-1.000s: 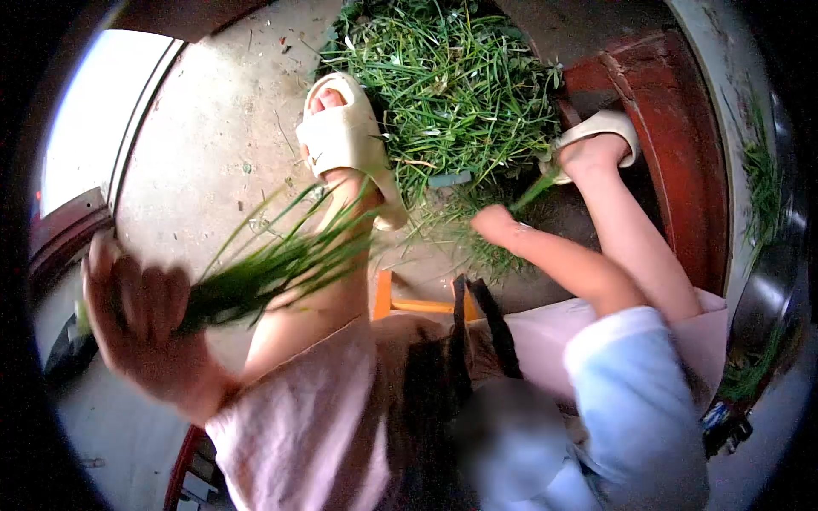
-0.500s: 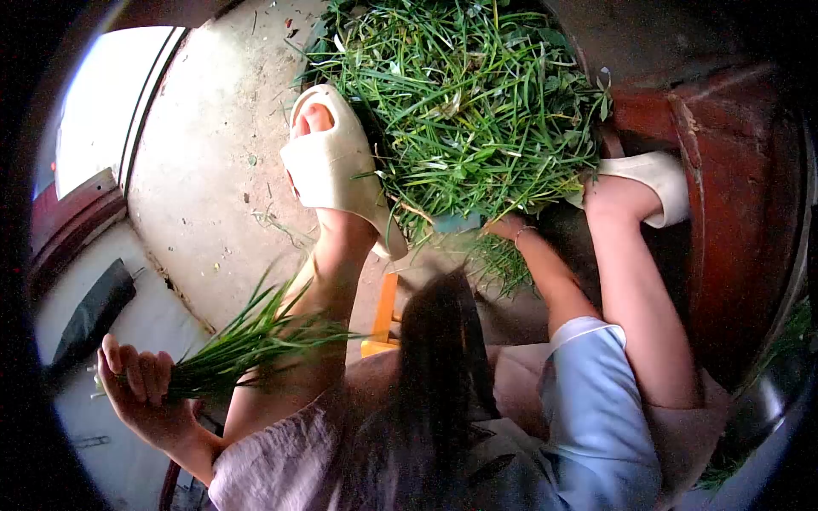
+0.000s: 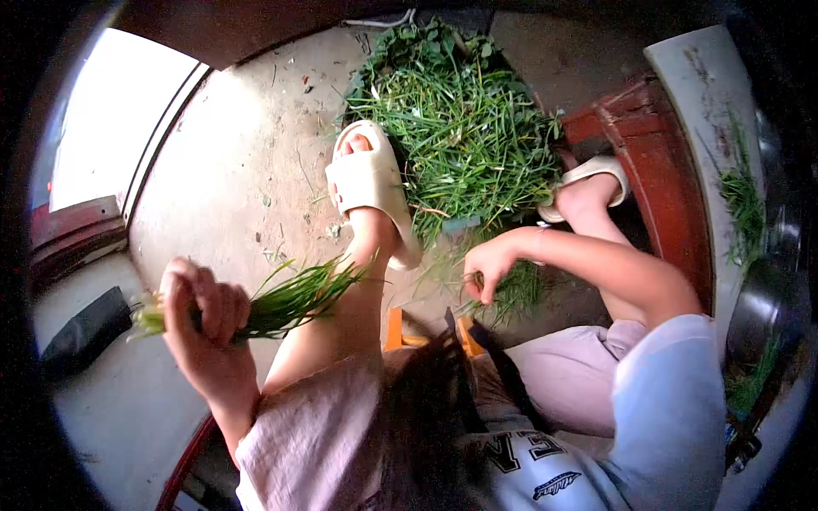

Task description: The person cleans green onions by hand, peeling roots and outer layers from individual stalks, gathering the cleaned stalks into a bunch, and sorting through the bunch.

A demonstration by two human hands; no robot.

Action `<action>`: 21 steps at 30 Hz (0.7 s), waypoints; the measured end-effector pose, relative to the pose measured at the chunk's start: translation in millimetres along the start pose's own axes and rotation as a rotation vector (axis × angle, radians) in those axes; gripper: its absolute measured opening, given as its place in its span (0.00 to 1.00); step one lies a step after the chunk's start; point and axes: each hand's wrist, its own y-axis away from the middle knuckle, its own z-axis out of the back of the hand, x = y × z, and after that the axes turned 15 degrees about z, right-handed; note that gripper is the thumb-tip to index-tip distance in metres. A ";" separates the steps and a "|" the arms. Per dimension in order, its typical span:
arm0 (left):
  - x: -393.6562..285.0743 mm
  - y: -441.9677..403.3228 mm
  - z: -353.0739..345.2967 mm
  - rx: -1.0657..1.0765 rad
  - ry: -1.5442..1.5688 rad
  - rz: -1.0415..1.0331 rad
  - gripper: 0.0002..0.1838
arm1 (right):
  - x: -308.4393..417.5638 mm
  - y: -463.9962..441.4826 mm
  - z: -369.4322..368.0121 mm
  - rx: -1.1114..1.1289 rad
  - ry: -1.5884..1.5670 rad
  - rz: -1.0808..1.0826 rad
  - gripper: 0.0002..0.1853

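Large heap of cut greens lay on the floor near cream slippers, green bunch was clamped in the left hand's closed grip, right hand curled above loose strands, whether its grip was shut unclear.

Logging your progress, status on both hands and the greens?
Left hand gripping green bunch. Right hand by loose greens, grip unclear. Heap between slippers.

Left hand gripping green stalks; right hand near grass heap.
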 end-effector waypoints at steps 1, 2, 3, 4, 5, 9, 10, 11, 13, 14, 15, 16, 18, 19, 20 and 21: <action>0.7 0.7 -0.5 0.017 -0.033 -0.018 0.10 | 31.3 13.8 0.2 -0.190 -0.042 0.008 0.13; -1.2 1.7 -3.3 0.068 -0.029 0.003 0.10 | 63.1 28.6 -0.7 -0.378 -0.082 0.021 0.12; -2.5 2.4 -6.7 0.101 -0.058 -0.003 0.09 | 102.4 41.3 -0.3 -0.544 -0.023 0.007 0.11; -4.2 3.4 -12.2 0.134 -0.087 -0.008 0.08 | 130.1 52.1 -1.8 -0.699 -0.120 0.014 0.10; -7.0 5.8 -22.7 0.149 -0.141 0.003 0.08 | 148.5 60.8 -5.2 -0.869 0.007 0.105 0.10; -17.3 9.3 -68.7 0.310 -0.397 -0.110 0.03 | 217.5 87.0 -19.4 -1.181 -0.005 0.184 0.10; -16.5 11.3 -80.0 0.361 -0.434 -0.173 0.02 | 230.6 90.1 -23.3 -1.220 -0.047 0.237 0.11; -19.4 18.7 -92.8 0.409 -0.416 -0.122 0.03 | 241.1 92.0 -27.5 -1.258 -0.092 0.294 0.12; -20.4 26.0 -111.8 0.466 -0.411 -0.136 0.03 | 255.5 90.3 -35.0 -1.292 -0.089 0.365 0.12; -19.0 29.0 -119.2 0.492 -0.408 -0.152 0.03 | 261.1 88.6 -38.8 -1.319 -0.103 0.425 0.11; -15.2 31.3 -123.8 0.517 -0.401 -0.177 0.04 | 265.9 87.4 -42.7 -1.315 -0.086 0.451 0.11; -8.4 28.5 -127.2 0.545 -0.416 -0.261 0.03 | 269.0 86.0 -45.7 -1.316 -0.080 0.456 0.11; -5.5 29.1 -131.6 0.577 -0.403 -0.269 0.03 | 273.4 81.8 -48.9 -1.319 -0.003 0.466 0.11; -4.8 30.2 -132.0 0.592 -0.410 -0.330 0.03 | 277.0 80.2 -49.6 -1.316 -0.029 0.479 0.11; -3.9 31.1 -131.6 0.607 -0.420 -0.389 0.03 | 275.3 78.9 -49.2 -1.311 -0.039 0.492 0.11; -3.7 32.7 -132.2 0.570 -0.454 -0.440 0.03 | 272.7 77.2 -48.6 -1.310 -0.020 0.527 0.11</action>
